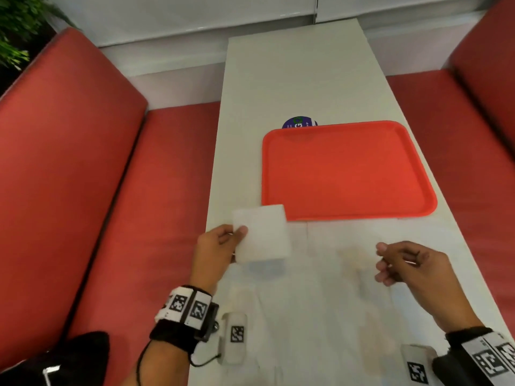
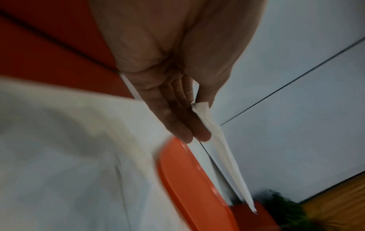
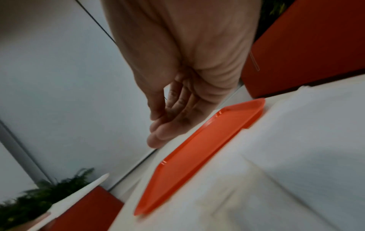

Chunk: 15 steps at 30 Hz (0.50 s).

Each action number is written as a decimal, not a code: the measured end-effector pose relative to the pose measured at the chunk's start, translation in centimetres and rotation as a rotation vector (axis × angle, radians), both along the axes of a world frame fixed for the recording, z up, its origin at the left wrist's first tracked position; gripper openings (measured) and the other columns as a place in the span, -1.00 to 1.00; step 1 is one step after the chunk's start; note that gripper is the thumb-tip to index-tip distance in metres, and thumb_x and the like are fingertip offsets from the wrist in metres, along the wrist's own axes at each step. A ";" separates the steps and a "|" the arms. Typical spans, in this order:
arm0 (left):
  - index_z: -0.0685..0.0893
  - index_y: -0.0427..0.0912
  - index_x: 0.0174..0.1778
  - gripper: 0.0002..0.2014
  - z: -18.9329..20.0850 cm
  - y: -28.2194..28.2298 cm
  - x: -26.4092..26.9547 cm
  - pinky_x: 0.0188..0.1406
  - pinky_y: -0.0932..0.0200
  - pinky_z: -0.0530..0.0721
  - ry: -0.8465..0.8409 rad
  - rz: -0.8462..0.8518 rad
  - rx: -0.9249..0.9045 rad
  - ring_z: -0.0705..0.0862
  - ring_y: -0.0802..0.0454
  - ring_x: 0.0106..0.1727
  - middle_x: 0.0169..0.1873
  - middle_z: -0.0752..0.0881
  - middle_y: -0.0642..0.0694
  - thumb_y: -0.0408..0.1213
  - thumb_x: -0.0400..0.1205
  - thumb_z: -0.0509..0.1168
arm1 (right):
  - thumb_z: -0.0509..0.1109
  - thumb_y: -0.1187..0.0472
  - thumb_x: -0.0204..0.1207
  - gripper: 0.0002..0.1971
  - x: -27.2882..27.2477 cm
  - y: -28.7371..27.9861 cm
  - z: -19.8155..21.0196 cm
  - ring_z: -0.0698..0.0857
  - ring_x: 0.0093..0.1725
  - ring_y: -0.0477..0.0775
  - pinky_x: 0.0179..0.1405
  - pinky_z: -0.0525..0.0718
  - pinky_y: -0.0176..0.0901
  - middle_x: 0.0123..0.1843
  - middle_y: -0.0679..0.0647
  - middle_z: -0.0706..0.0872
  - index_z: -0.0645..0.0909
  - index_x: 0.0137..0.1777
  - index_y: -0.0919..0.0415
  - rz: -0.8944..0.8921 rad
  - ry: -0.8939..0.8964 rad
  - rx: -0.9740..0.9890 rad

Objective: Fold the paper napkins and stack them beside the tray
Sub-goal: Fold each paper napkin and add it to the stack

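Observation:
My left hand (image 1: pixel 223 240) pinches a folded white napkin (image 1: pixel 262 235) by its left edge, thumb on top, holding it above the table at the near left corner of the red tray (image 1: pixel 348 168). The left wrist view shows the napkin (image 2: pixel 219 140) edge-on between the thumb and the fingers (image 2: pixel 183 125). My right hand (image 1: pixel 404 263) hovers over the table to the right, fingers loosely curled, holding nothing. From the right wrist, its fingers (image 3: pixel 168 125) hang relaxed beside the tray (image 3: pixel 197 153). More pale napkins (image 1: pixel 320 302) lie spread on the table below both hands, hard to tell apart.
The white table (image 1: pixel 292 87) is narrow, with red booth seats (image 1: pixel 83 176) on both sides. A round blue sticker (image 1: pixel 299 122) peeks out behind the tray. A plant (image 1: pixel 16 29) stands at the far left. A black bag (image 1: pixel 69 358) lies on the left seat.

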<state>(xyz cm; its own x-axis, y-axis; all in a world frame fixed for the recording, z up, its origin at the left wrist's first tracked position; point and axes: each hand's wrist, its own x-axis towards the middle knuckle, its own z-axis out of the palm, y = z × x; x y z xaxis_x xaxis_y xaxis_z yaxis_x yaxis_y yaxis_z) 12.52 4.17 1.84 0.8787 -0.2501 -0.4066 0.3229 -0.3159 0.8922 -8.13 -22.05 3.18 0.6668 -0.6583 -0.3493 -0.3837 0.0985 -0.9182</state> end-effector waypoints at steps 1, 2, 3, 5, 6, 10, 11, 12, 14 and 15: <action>0.74 -0.36 -0.05 -0.80 -0.5 0.8 2.2 -0.12 -0.12 0.78 -0.033 0.011 0.042 0.81 -0.17 -0.11 -0.08 0.86 -0.31 -0.24 0.67 0.43 | 0.50 0.26 0.55 -0.84 -0.2 0.1 -0.3 0.78 -0.40 0.37 -0.47 0.78 -0.18 -0.36 0.30 0.80 0.76 -0.14 0.39 -0.013 0.043 -0.028; 0.75 -0.34 -0.06 -0.79 -1.1 1.4 4.3 -0.11 -0.15 0.79 -0.071 0.018 0.083 0.83 -0.21 -0.09 -0.08 0.86 -0.31 -0.22 0.68 0.43 | 0.50 0.26 0.55 -0.85 -0.5 0.3 -0.6 0.79 -0.41 0.33 -0.45 0.78 -0.19 -0.38 0.25 0.80 0.77 -0.16 0.35 -0.023 0.082 -0.057; 0.77 -0.29 -0.08 -0.79 -1.8 1.9 6.2 -0.09 -0.19 0.80 -0.114 0.019 0.127 0.84 -0.24 -0.06 -0.10 0.87 -0.27 -0.19 0.68 0.43 | 0.50 0.25 0.56 -0.86 -0.9 0.4 -0.8 0.80 -0.43 0.27 -0.45 0.77 -0.22 -0.39 0.22 0.81 0.77 -0.18 0.32 -0.026 0.127 -0.087; 0.79 -0.21 -0.12 -0.80 -3.0 2.4 9.1 -0.05 -0.15 0.79 -0.194 0.000 0.228 0.84 -0.17 -0.08 -0.18 0.88 -0.10 -0.13 0.68 0.43 | 0.50 0.21 0.55 -0.85 -1.6 1.0 -1.3 0.81 -0.46 0.17 -0.47 0.74 -0.29 -0.41 0.15 0.82 0.77 -0.22 0.26 -0.013 0.218 -0.135; 0.79 -0.20 -0.12 -0.79 -3.5 2.4 10.2 -0.04 -0.08 0.79 -0.223 -0.016 0.274 0.83 -0.09 -0.13 -0.21 0.86 -0.04 -0.12 0.68 0.42 | 0.51 0.19 0.54 -0.84 -1.9 1.3 -1.5 0.81 -0.46 0.15 -0.45 0.74 -0.27 -0.41 0.12 0.82 0.77 -0.23 0.24 -0.011 0.249 -0.150; 0.81 -0.24 0.04 -0.75 -5.9 1.7 13.0 -0.05 0.16 0.67 -0.245 -0.064 0.406 0.75 0.00 -0.14 -0.11 0.83 -0.09 -0.10 0.70 0.39 | 0.53 0.16 0.52 -0.84 -2.7 1.9 -1.9 0.80 -0.49 0.15 -0.43 0.75 -0.18 -0.44 0.11 0.82 0.77 -0.24 0.23 -0.041 0.339 -0.160; 0.81 -0.24 0.07 -0.72 -6.6 1.5 13.6 0.03 0.10 0.68 -0.235 -0.070 0.438 0.76 -0.07 -0.06 -0.08 0.84 -0.11 -0.07 0.70 0.39 | 0.53 0.18 0.51 -0.84 -2.6 1.8 -2.0 0.80 -0.50 0.14 -0.46 0.75 -0.19 -0.45 0.12 0.82 0.76 -0.23 0.24 -0.053 0.353 -0.157; 0.81 -0.22 0.10 -0.69 -7.3 1.4 14.2 0.12 0.01 0.69 -0.227 -0.077 0.472 0.76 -0.16 0.02 -0.07 0.84 -0.11 -0.02 0.70 0.38 | 0.54 0.20 0.51 -0.85 -2.6 1.8 -2.0 0.79 -0.52 0.13 -0.47 0.75 -0.17 -0.46 0.12 0.81 0.76 -0.23 0.26 -0.060 0.366 -0.161; 0.78 -0.20 0.15 -0.62 -8.5 1.1 14.8 0.22 -0.13 0.67 -0.210 -0.097 0.530 0.72 -0.31 0.15 -0.07 0.85 -0.13 0.06 0.68 0.37 | 0.54 0.22 0.50 -0.86 -2.4 1.7 -2.0 0.78 -0.54 0.11 -0.49 0.73 -0.19 -0.48 0.11 0.80 0.75 -0.24 0.27 -0.060 0.382 -0.183; 0.76 -0.21 0.19 -0.60 -8.6 0.8 14.9 0.22 -0.11 0.65 -0.209 -0.108 0.549 0.69 -0.33 0.20 -0.06 0.84 -0.15 0.07 0.67 0.37 | 0.54 0.23 0.50 -0.86 -2.3 1.7 -2.0 0.77 -0.55 0.10 -0.50 0.73 -0.26 -0.48 0.11 0.80 0.75 -0.24 0.27 -0.060 0.380 -0.189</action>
